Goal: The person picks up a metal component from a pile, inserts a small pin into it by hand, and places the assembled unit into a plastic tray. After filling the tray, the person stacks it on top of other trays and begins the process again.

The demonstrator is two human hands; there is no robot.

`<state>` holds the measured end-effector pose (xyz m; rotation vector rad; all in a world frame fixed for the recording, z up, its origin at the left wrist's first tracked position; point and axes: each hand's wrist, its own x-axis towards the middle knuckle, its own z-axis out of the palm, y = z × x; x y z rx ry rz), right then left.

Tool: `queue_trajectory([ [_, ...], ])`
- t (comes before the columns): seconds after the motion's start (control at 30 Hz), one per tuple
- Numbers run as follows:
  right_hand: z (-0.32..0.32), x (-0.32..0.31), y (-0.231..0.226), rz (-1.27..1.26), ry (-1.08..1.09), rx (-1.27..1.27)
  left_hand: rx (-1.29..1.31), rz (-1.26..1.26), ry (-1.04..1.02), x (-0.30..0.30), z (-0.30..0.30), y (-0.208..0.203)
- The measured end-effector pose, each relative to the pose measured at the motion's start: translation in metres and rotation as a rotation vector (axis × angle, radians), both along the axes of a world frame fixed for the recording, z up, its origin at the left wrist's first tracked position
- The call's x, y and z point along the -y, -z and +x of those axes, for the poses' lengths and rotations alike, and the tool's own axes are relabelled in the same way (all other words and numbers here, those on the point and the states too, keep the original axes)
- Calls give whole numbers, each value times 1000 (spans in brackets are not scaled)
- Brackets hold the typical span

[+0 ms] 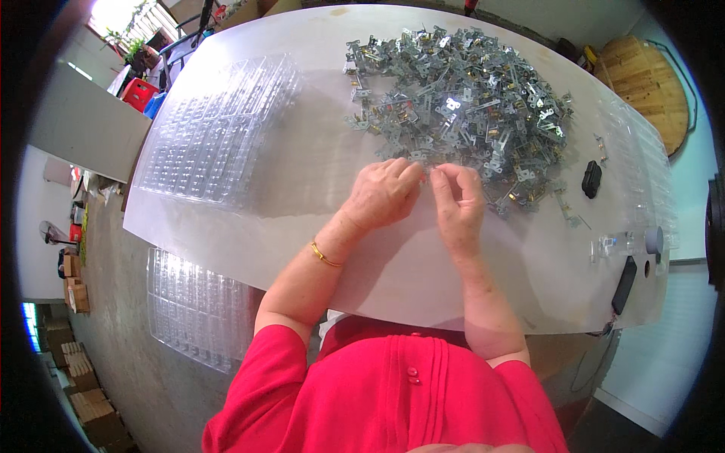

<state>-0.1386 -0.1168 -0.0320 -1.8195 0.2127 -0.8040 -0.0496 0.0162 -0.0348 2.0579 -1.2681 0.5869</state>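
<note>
The heap of small metal parts [461, 106] covers the far middle of the pale desk [294, 234], tangled and piled, with brassy bits among the grey. At the heap's near edge, the left hand [387, 194] and the right hand [461, 205] meet almost tip to tip, their fingers bent inward; a tiny piece may sit between them, but I cannot tell whether either set is grasping it. A gold-coloured bracelet [325, 256] circles the left wrist. Left of the heap, well apart from it, lies a stack of clear moulded trays [215, 136]; another clear tray [198, 306] is lower down, beyond the desk's near-left edge. Right of the heap, a few stray parts [600, 149] lie loose, near a small black object [591, 180]. Farther right of it, clear plastic trays [642, 158] crowd the desk's side, and nearer the person than these, a clear bottle [615, 244] lies beside a black slab-shaped thing [624, 285]. Past the heap's right side, off the desk, leans a round wooden board [646, 90].
</note>
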Motion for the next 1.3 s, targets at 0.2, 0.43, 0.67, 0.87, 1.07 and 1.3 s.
queue_trajectory([
  [0.2, -3, 7, -5, 411, -21, 89, -209, -64, 116, 5, -1, 8],
  [0.43, 1, 3, -2, 380, -114, -42, -1091, -393, -34, -2, 5, 2],
  [0.67, -1, -2, -7, 319, -173, -112, -1168, -452, 8, -2, 4, 2],
  [0.87, 0, -1, -7, 353, -179, -107, -1068, -363, -6, -1, 4, 3],
  [1.07, -2, 0, -7, 305, -158, -156, -1051, -367, -26, 1, 2, 2],
  [1.3, -1, -5, -6, 345, -166, -126, -737, -340, -42, -2, 3, 3],
])
